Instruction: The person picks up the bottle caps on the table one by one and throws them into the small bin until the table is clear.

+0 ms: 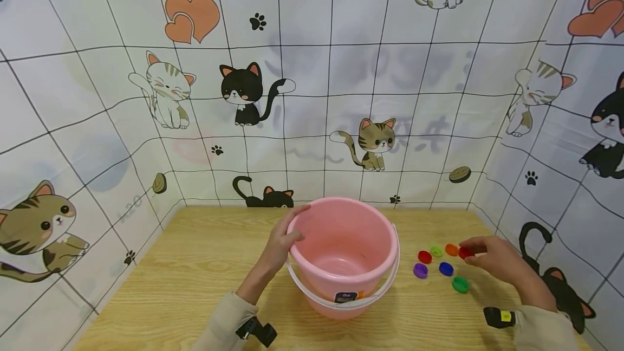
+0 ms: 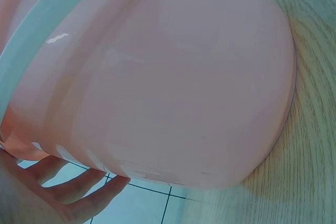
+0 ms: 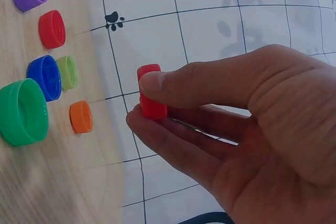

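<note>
A pink bucket stands upright on the wooden table, its white handle hanging down across the front. My left hand grips the bucket's left rim, thumb inside. In the left wrist view, the fingers of that hand lie along the bucket's outer wall. To the right of the bucket, my right hand pinches a red bottle cap between thumb and fingers. Beside it on the table lie an orange cap, a light green cap and another red cap.
Closer to me lie a purple cap, a blue cap and a larger green cap. White grid cloth with printed cats walls in the wooden table at the back and both sides.
</note>
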A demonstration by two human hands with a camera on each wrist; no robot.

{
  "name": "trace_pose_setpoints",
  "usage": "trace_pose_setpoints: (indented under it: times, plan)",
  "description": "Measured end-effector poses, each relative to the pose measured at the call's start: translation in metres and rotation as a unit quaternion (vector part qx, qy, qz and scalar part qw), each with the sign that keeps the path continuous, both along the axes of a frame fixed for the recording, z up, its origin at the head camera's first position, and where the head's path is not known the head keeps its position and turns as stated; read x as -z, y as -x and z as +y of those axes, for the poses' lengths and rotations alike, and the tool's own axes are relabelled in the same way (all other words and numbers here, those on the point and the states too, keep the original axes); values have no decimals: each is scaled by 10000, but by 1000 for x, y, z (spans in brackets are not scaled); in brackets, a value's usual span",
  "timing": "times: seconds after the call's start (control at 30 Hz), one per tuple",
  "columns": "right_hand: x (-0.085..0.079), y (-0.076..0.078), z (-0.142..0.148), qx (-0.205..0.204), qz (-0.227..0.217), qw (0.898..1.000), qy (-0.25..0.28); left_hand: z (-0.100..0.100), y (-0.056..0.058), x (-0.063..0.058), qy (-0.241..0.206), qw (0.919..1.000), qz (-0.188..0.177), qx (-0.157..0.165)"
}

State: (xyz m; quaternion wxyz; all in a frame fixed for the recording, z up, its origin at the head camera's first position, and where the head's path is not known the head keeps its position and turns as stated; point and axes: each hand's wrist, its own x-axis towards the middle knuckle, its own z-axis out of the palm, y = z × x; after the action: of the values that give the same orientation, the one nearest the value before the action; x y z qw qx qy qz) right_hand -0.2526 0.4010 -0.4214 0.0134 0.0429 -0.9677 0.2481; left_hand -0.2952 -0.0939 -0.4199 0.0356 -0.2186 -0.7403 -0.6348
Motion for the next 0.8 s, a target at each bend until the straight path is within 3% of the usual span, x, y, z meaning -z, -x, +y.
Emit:
trace_pose_setpoints:
  times: [0.8]
  plan:
    - [-13, -3, -11, 13, 294, 9996, -14, 1, -1, -1, 8, 10000, 30, -1]
